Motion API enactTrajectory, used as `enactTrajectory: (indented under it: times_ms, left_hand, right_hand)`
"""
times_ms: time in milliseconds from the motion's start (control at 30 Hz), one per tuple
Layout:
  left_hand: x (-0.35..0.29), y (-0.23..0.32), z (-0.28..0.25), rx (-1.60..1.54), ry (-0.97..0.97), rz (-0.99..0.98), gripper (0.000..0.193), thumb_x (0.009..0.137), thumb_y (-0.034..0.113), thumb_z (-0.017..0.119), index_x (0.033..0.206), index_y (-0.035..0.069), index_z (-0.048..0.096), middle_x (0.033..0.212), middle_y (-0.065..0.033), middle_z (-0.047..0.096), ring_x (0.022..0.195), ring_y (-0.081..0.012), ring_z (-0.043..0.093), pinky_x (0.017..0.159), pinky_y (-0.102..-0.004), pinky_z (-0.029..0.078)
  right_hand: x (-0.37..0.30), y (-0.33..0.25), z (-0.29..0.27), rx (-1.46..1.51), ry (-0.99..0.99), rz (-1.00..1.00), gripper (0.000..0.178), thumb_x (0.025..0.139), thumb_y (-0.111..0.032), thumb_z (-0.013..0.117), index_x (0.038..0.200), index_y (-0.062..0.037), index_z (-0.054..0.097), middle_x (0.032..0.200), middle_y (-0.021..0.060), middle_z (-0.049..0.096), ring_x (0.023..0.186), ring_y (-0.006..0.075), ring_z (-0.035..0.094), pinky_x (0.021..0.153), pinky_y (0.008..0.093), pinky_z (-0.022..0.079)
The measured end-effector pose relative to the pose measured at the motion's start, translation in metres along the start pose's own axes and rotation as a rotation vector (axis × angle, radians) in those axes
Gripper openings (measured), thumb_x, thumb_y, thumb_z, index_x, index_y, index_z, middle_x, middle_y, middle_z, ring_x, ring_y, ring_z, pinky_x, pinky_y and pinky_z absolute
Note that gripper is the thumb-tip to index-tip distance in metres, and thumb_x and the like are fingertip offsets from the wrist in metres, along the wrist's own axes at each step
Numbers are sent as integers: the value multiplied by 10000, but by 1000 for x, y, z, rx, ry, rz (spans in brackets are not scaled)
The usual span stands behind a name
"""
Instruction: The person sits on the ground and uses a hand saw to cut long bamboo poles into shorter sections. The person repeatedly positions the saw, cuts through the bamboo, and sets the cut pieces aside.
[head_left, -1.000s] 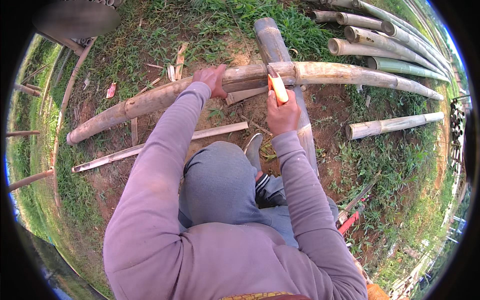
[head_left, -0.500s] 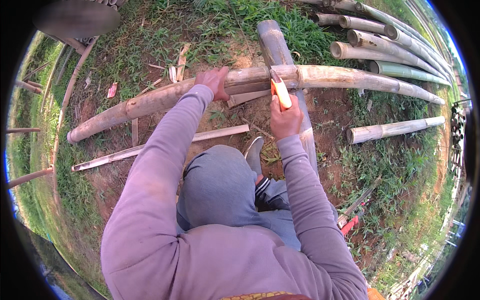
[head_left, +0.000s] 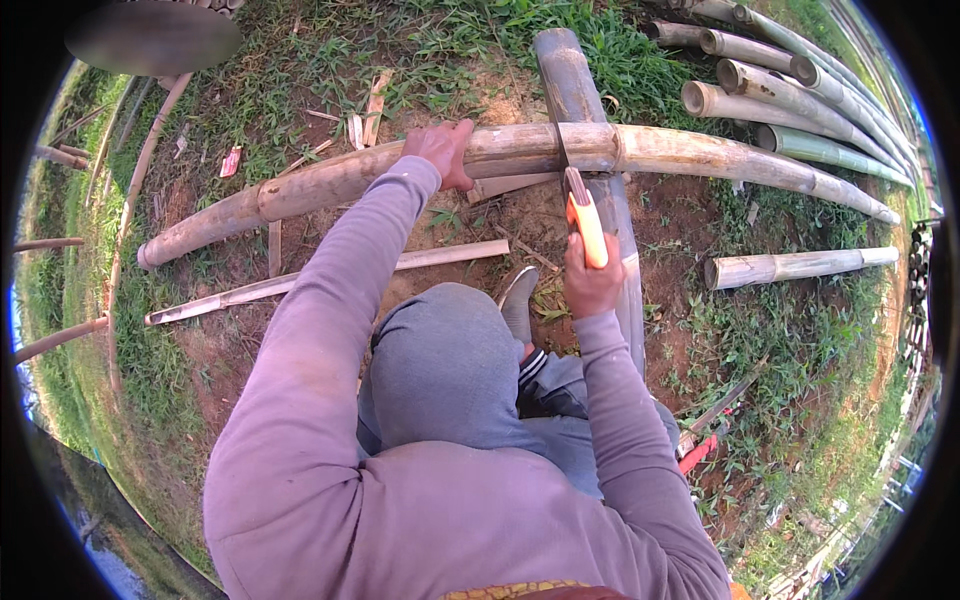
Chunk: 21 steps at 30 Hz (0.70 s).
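Observation:
A long, thick bamboo pole lies crosswise in front of me over a greyish bamboo log. My left hand grips the pole from above, left of where the two cross. In my right hand is the orange and yellow handle of a hand saw, fingers wrapped round it. The narrow saw blade points away from me and rests against the pole, close to the left edge of the log. How deep the blade sits in the bamboo I cannot tell.
Several cut bamboo poles are stacked at the far right, and a shorter bamboo piece lies below them. A split bamboo strip lies on the ground at left. A red-handled tool rests in grass by my right leg.
My right hand has drawn the saw back toward me, so more blade shows between handle and pole. My left hand keeps its hold. The whole view has shifted slightly.

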<state>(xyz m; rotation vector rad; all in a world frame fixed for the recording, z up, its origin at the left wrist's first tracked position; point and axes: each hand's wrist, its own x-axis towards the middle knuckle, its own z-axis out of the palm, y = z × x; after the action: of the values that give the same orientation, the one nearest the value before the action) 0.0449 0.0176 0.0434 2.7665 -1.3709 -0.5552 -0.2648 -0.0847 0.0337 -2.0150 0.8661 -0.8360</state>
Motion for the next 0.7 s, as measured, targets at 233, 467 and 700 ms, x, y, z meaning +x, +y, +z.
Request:
enactTrajectory:
  times_ms: [233, 467, 700]
  left_hand:
    - [-10, -17, -3, -37, -3, -41, 887, 665, 455, 946, 1380, 123, 539, 1235, -201, 716, 1178, -447, 699, 1019, -544, 551]
    - [1, -1, 3, 25, -20, -17, 840, 686, 477, 966, 1325, 117, 555, 1273, -167, 723, 1199, -413, 712, 1015, -535, 563]
    - [-1, -13, 6, 9, 13, -21, 812, 695, 485, 963, 1295, 119, 555, 1254, -161, 726, 1200, -393, 714, 989, -529, 569]
  right_hand:
    - [-44, -21, -20, 35, -29, 7, 263, 977, -149, 826, 1129, -10, 663, 828, 168, 728, 720, 298, 756, 687, 419, 590]
    - [-182, 8, -102, -126, -161, -150, 315, 862, -87, 865, 1086, -9, 658, 843, 140, 716, 695, 342, 739, 659, 432, 603]
    - [-175, -13, -102, -13, -244, 16, 273, 953, -97, 827, 1122, 17, 645, 886, 149, 729, 728, 284, 746, 688, 392, 586]
